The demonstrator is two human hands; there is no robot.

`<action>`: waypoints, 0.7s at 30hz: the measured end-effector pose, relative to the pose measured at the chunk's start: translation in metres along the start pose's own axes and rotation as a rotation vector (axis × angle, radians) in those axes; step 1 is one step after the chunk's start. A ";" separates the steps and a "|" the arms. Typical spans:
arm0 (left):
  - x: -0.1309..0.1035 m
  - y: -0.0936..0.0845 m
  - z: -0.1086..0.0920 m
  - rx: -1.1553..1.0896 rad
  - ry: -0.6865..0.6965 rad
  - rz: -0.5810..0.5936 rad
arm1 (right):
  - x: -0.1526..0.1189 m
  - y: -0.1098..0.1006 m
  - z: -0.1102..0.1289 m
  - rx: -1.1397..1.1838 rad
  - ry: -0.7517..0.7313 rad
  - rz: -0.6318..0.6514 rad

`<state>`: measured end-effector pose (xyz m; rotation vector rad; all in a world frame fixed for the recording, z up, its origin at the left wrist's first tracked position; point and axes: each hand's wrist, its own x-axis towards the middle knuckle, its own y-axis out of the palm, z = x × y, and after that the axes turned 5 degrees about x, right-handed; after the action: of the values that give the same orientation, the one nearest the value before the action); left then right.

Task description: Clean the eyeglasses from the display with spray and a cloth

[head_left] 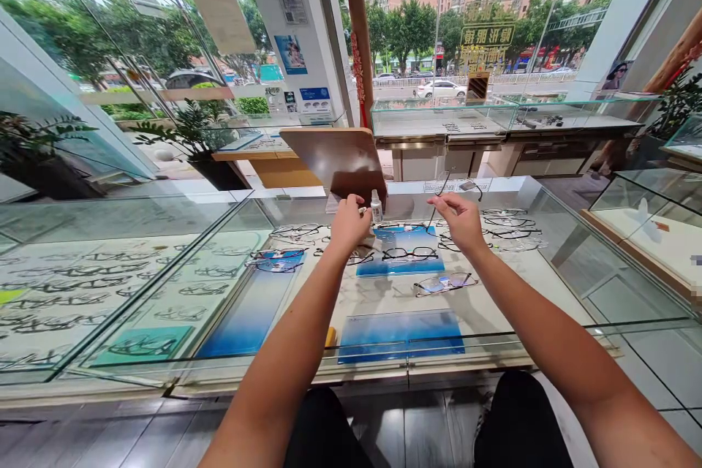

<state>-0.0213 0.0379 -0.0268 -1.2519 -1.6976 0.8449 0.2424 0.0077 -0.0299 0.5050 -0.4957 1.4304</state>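
My left hand (349, 225) is closed, its fingers wrapped around a crumpled pale cloth (373, 244) above the glass counter. Just to the right of it stands a small clear spray bottle (376, 208) with a white label. My right hand (459, 219) pinches a thin dark temple of a pair of glasses (472, 189), held up over the counter's far edge. The lenses are hard to make out against the background. Beneath both hands, inside the case, lie several eyeglass frames (410, 254), some on a blue card (368, 265).
A brown, wood-backed tilted panel (340, 153) stands behind my left hand. The glass display counter (493, 337) holds more frames, with another glass section (126, 285) to the left. A low showcase (647, 234) stands at the right. Potted plants (200, 135) and window cabinets (439, 124) are beyond.
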 end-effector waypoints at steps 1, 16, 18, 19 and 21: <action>-0.001 0.003 0.000 0.026 0.007 0.006 | 0.000 0.000 0.000 -0.006 0.000 -0.001; 0.001 0.015 -0.005 -0.007 0.146 -0.104 | 0.000 0.002 0.001 -0.022 -0.005 -0.012; 0.002 0.017 -0.005 -0.058 0.187 -0.140 | 0.000 0.002 0.002 -0.026 -0.002 -0.013; 0.003 0.018 -0.004 -0.072 0.212 -0.133 | 0.000 0.003 0.002 -0.030 -0.001 -0.013; 0.004 0.020 -0.003 -0.076 0.242 -0.077 | 0.000 0.003 0.004 -0.036 -0.002 -0.012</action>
<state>-0.0108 0.0475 -0.0424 -1.2757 -1.5838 0.5631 0.2389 0.0056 -0.0269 0.4800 -0.5189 1.4068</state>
